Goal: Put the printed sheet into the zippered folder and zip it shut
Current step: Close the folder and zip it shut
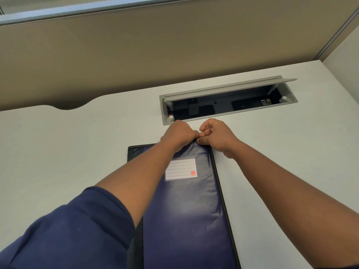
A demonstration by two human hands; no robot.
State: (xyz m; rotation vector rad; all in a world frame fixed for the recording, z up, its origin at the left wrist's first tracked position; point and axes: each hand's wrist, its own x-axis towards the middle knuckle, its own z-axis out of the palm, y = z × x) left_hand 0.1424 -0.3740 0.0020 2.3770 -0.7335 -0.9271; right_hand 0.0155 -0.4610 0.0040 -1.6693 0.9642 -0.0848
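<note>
Both arms reach straight forward over the folder (186, 200), forearms nearly parallel and converging at its far edge. The left hand (178, 133) is curled into a fist, knuckles up, pressed down on the far edge of the folder with the fingers tucked under; it seems to pinch that edge, though what lies between the fingers is hidden. The right hand (215, 135) sits just beside it, touching it thumb to knuckle, fingers folded narrow with the thumb and forefinger pinched together at the folder's far right corner; whatever small thing they grip cannot be made out. The left arm wears a dark blue sleeve (68, 230) pushed up past the forearm; the right forearm is bare.

There is one folder, dark blue with a black stitched border, lying flat on the pale worktop (58, 152) beneath both forearms and running back toward the person. Zipper teeth show along its left side, below the left elbow. Just behind the left wrist is one white label card (180, 169) in a clear pocket, with ruled blank lines and a small red square at its corner; any print on the square is too small to read. The printed sheet is not visible.

Just beyond both hands, one cable well (229, 101) is sunk in the worktop, its grey lid (231, 87) raised.
</note>
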